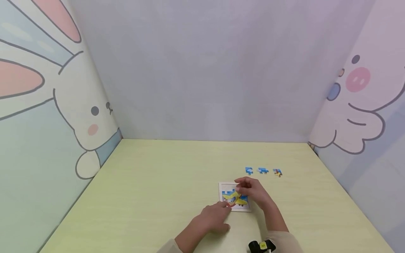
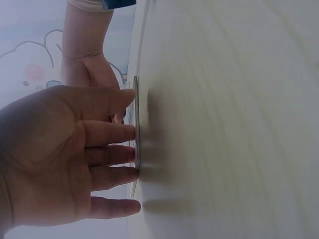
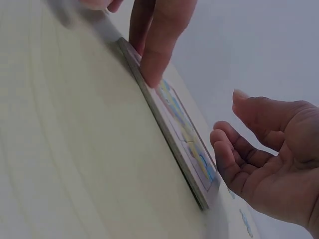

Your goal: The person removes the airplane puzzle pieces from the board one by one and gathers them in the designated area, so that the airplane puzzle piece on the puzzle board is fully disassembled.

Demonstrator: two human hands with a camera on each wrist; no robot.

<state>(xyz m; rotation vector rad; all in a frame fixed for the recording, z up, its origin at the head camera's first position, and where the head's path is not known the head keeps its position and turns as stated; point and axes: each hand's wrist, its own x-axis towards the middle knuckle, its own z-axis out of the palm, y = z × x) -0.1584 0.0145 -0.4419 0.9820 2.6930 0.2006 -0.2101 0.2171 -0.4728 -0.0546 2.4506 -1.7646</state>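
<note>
A square puzzle board with a pale frame (image 1: 220, 193) lies flat on the table, its picture a yellow plane on blue; the upper part of its tray shows bare. My left hand (image 1: 215, 218) rests extended fingers on its lower left edge. Over the board's upper right is my right hand (image 1: 254, 191), fingers bent. In the right wrist view, the right hand's (image 3: 284, 159) thumb stands apart from its loosely curled fingers, with nothing visible between them, beside the board (image 3: 169, 127). The left wrist view shows the left hand's (image 2: 65, 149) straight fingers at the board's edge (image 2: 137, 119).
Three loose puzzle pieces, a blue one (image 1: 249, 170), another blue one (image 1: 262, 170) and a blue one with red and yellow (image 1: 277, 172), lie in a row beyond the board. Walls with cartoon animals flank the table (image 1: 142, 182); a plain wall (image 1: 202, 77) stands behind.
</note>
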